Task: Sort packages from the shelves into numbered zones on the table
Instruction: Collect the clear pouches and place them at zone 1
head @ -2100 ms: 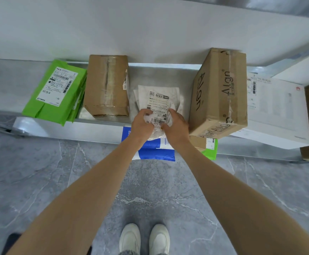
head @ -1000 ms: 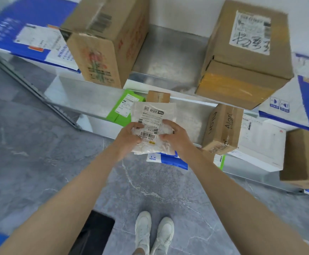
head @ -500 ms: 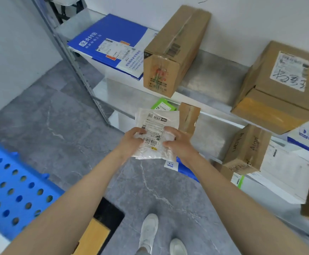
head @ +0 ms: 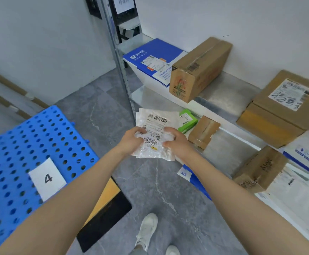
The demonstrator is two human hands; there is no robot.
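I see left hand (head: 131, 141) and right hand (head: 178, 144) both pinching the crinkled white plastic mailer (head: 156, 126), mid-air right of the blue perforated plastic table (head: 12, 153). Looks like the carry step; next needs the label matched to a zone number.

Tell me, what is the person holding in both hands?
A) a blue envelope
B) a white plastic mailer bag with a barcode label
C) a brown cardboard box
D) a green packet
B: the left hand and the right hand each grip a side of the white mailer bag, whose barcode label faces up between them.
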